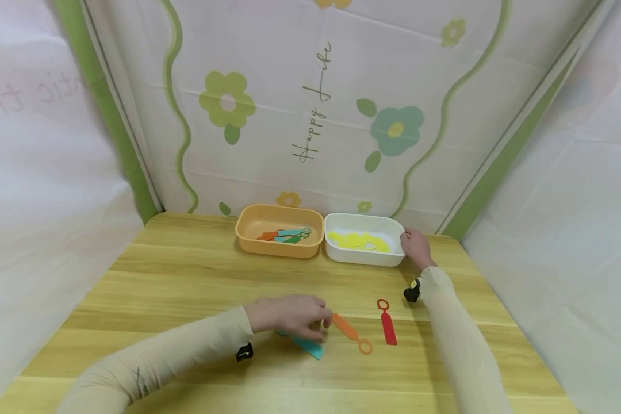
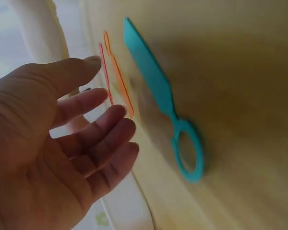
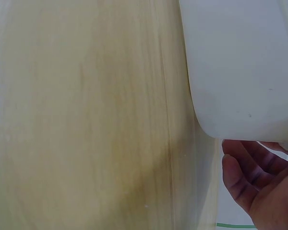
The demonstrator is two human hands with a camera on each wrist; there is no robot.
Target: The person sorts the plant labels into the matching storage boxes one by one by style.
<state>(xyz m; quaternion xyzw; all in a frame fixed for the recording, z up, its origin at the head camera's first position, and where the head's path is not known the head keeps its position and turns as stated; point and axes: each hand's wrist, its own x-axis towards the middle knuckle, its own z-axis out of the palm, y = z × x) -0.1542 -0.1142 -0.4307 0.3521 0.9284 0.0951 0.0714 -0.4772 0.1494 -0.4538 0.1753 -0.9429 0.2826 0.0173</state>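
My left hand [image 1: 292,315] hovers over a teal plastic tag with a ring end [image 2: 151,72], fingers loosely bent and nothing between them. In the left wrist view the whole tag lies on the table beside the fingertips; in the head view the hand covers part of it. Just right of that hand lies an orange ring-ended tag [image 1: 345,326], and farther right a red one [image 1: 387,328]. At the back, my right hand [image 1: 416,247] grips the right end of a white bin [image 1: 364,257] by its rim. Yellow pieces [image 1: 359,240] lie inside that bin.
An orange bin [image 1: 279,248] stands against the white bin's left side, with several orange, teal and green tags [image 1: 291,233] in it. Behind both bins hangs a flower-printed curtain [image 1: 284,149]. The wooden table [image 1: 186,287] has curtains at both sides.
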